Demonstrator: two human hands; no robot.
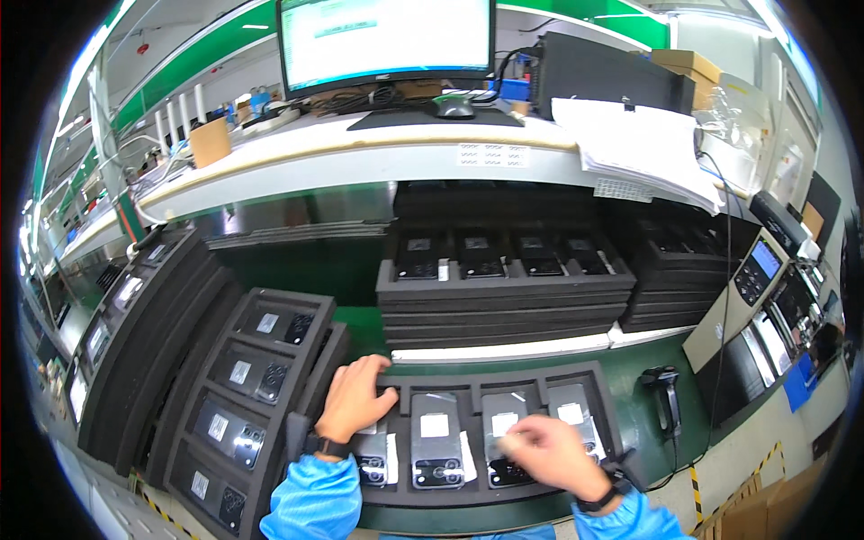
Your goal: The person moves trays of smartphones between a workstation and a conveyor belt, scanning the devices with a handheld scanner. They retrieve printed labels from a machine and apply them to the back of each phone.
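Observation:
A black foam tray [531,382] lies in front of me with several smartphones in its slots, camera ends toward me. White labels sit on their backs, and white paper strips lie beside some of them. Over the leftmost slot and the tray's far left corner is my left hand [356,396], fingers stretched out and thumb apart. It partly covers the phone [372,459] there. My right hand [551,454] is above the third phone [502,409], its fingertips drawn together and slightly blurred. Whatever they pinch, if anything, is too small to name. The second phone [436,432] lies uncovered between my hands.
Left stands another foam tray of phones [328,315], beside a tilted stack of trays [166,346]. More stacked trays [504,292] sit under the shelf [378,153]. A handheld scanner [664,396] and a label printer [742,297] are at right. A monitor [387,45] stands above.

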